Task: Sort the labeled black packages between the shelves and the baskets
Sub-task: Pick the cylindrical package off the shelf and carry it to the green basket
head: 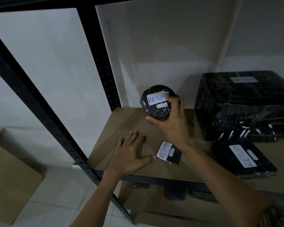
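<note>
Right hand point(172, 122): my fingers curl over the rim of the round package point(156, 105) and my thumb sits under it; the package is tilted, label toward me, above the back of the shelf point(121, 125). I cannot tell whether it touches the board.
Left hand point(129, 154): flat and spread on the shelf, holding nothing; the thumb tip touches the small flat package point(169, 153).
Risk, slip: the round package's wrap looks glossy and only my fingertips and thumb hold it, so I judge it could slide out and roll.
Risk, sweep: my right forearm crosses just above the small flat package near the front edge; lowering the arm, or a nudge from my left thumb, could push it off.
Risk, mis-sort: my fingers cover the end of the round package's label, and the label on the large package point(246, 108) is too blurred to read.
Count, packages on this shelf: four, namely the round one, the small flat one, the large one and the medium flat package point(244, 159).
Count, labels reading RETURN: three.
Count, hands: two.
Count, baskets: none in view.
Count, dark items on the lower shelf point(176, 194): cannot tell.
</note>
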